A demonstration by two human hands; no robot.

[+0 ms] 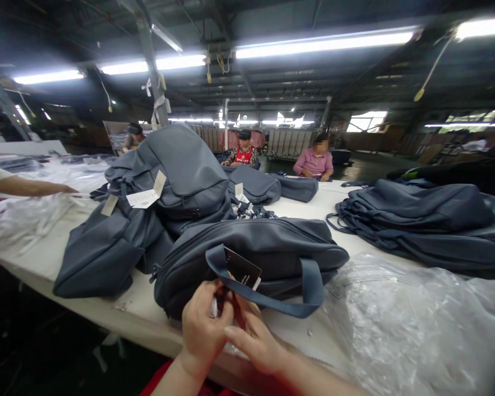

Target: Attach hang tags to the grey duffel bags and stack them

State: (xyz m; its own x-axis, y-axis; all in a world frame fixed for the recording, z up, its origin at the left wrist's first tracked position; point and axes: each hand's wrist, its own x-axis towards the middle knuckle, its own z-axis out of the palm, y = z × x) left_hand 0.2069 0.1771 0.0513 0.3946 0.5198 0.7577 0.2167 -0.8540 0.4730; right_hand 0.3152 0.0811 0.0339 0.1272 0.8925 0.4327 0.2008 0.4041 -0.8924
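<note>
In front of me a dark blue-grey bag (pixel 268 242) lies on its side, its webbing handle (pixel 312 283) looping towards me. A black hang tag (pixel 240 268) with pale printing sits by the near end of that handle. Just below the tag, my left hand (pixel 204 319) is closed, with a small white bit showing between its fingers. My right hand (pixel 258 335) meets it from the other side, fingers closed and partly tucked under the handle. What the two hands pinch together is mostly hidden by the fingers.
More blue-grey bags (pixel 181 165) with paper tags are heaped behind and left. Another bag stack (pixel 416 214) lies right. Crumpled clear plastic (pixel 416 319) covers the table's right front. A co-worker's arm (pixel 28 187) reaches over white material at left; several people sit beyond.
</note>
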